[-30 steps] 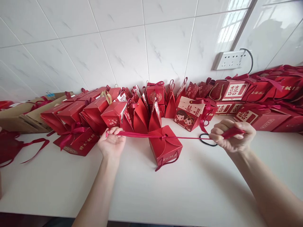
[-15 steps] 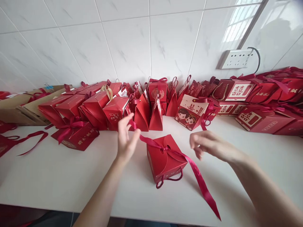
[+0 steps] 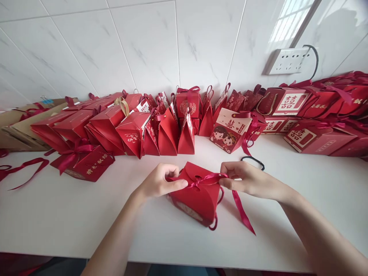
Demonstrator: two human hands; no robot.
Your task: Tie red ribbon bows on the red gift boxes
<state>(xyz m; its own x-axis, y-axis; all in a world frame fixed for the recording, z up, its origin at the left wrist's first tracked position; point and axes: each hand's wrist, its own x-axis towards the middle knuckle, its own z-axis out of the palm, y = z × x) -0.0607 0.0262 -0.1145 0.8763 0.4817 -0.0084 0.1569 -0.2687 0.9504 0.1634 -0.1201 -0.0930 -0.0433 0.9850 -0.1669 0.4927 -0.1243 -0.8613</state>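
Note:
A red gift box (image 3: 198, 205) with overlapping curved top flaps and dark red cord handles stands on the white table in front of me. A crimson satin ribbon (image 3: 243, 214) is knotted at the middle of its top. Between thumb and bent fingers, my left hand (image 3: 163, 180) pinches the ribbon at the box's left side. On the right, my right hand (image 3: 244, 178) pinches the other part of the ribbon, whose loose tail hangs down onto the table. The ribbon runs fairly taut between the two hands.
Behind, a row of red gift boxes (image 3: 168, 134) lines the tiled wall. A box with cartoon figures (image 3: 230, 132) and a black cord loop (image 3: 254, 159) lie beyond my right hand. A bow-tied box (image 3: 89, 165) sits at left. Stacked boxes (image 3: 319, 140) fill the right, below a socket (image 3: 287, 61).
Both hands have come in to the ribbon, and my right hand now grips it. The box has turned, with its handle now on the right. The black cord loop has come into sight.

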